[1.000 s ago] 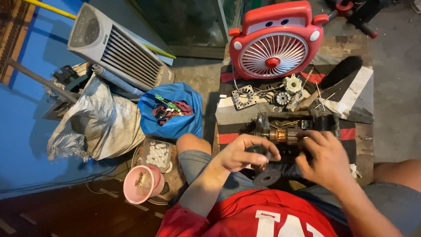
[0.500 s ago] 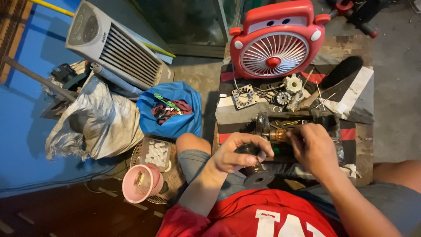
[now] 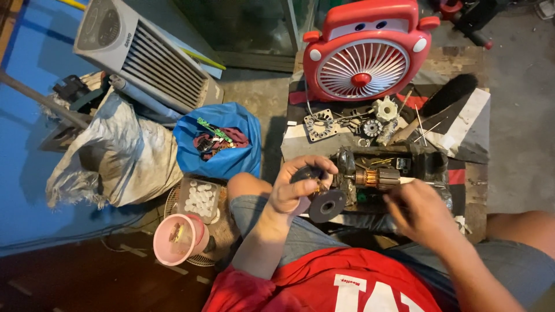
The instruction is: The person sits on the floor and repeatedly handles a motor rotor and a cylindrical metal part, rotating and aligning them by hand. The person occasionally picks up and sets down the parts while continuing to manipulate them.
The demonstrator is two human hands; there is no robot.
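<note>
My left hand (image 3: 298, 186) grips a dark power-tool head with a round black disc (image 3: 327, 205) hanging under it, lifted a little off the low wooden table (image 3: 462, 63). My right hand (image 3: 417, 212), blurred, hovers to the right with the fingers curled; I cannot tell if it holds anything small. Between and behind the hands lies a motor armature with copper windings (image 3: 376, 177), resting in the dark opened tool housing (image 3: 428, 164). Loose parts lie behind it: a white plastic fan wheel (image 3: 385, 108), a metal bearing plate (image 3: 319, 124) and a small gear (image 3: 370, 127).
A red car-faced table fan (image 3: 364, 52) stands at the back of the table. Left on the floor: a blue bag of wires (image 3: 217, 144), a white air cooler (image 3: 139, 55), a grey sack (image 3: 124, 156), a clear box of white caps (image 3: 198, 197), a pink cup (image 3: 176, 238).
My left hand has lifted the tool head with the black disc away from the housing, toward me. My right hand has pulled back to the right, off the armature.
</note>
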